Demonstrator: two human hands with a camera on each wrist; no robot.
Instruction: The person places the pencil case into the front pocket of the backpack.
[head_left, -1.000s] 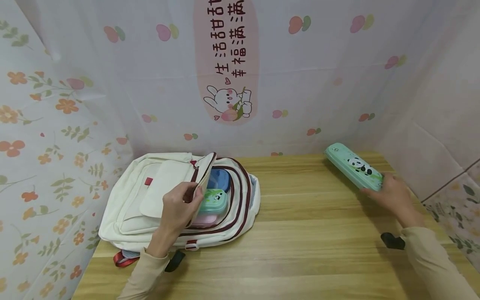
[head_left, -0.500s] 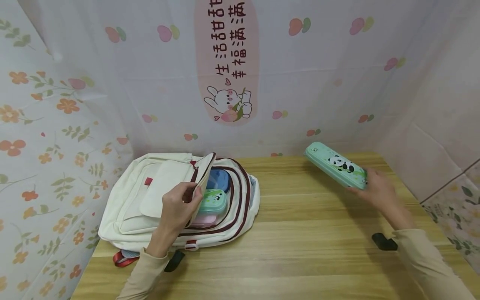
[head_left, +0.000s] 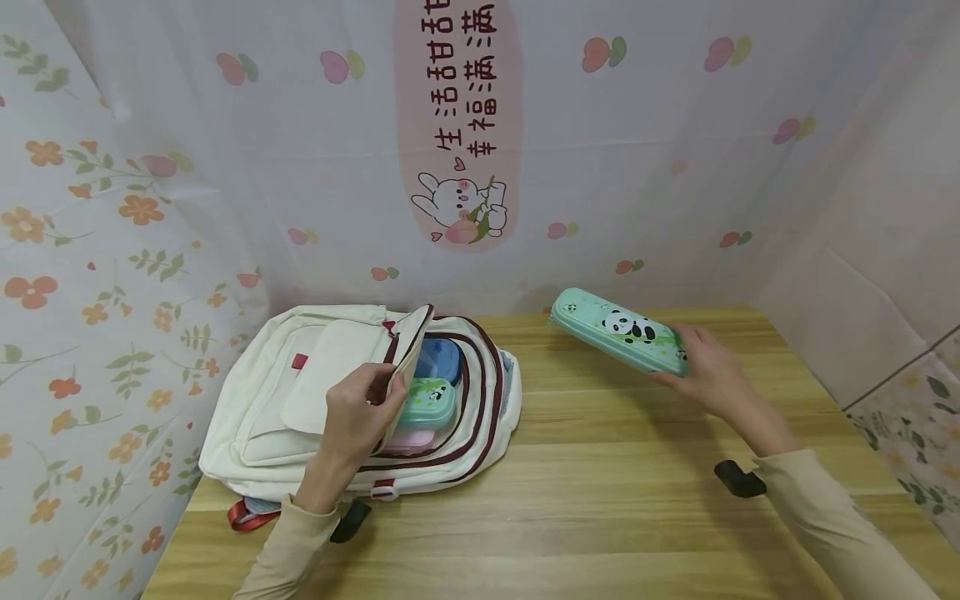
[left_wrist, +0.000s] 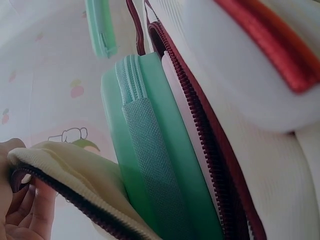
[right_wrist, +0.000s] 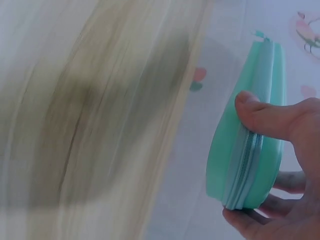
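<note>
A white backpack (head_left: 300, 383) with dark red zips lies on the left of the table. My left hand (head_left: 358, 417) pinches the edge of its front flap and lifts it away from the pocket. In that pocket sit a mint panda case (head_left: 429, 404), a blue case (head_left: 441, 360) and something pink (head_left: 408, 440). My right hand (head_left: 708, 371) grips one end of a mint pencil case (head_left: 622, 331) with a panda on its lid, above the table. Seen from the right wrist, the thumb lies across the pencil case's zipped side (right_wrist: 247, 150), with fingers at its far side.
The wooden table (head_left: 585, 500) stretches right of the backpack and in front of it. A patterned cloth (head_left: 637, 167) hangs behind and at both sides. A red strap loop (head_left: 251, 517) pokes out at the backpack's lower left.
My right hand has carried the pencil case left across the table, from the far right toward the backpack. The left hand keeps its hold on the flap in the same place.
</note>
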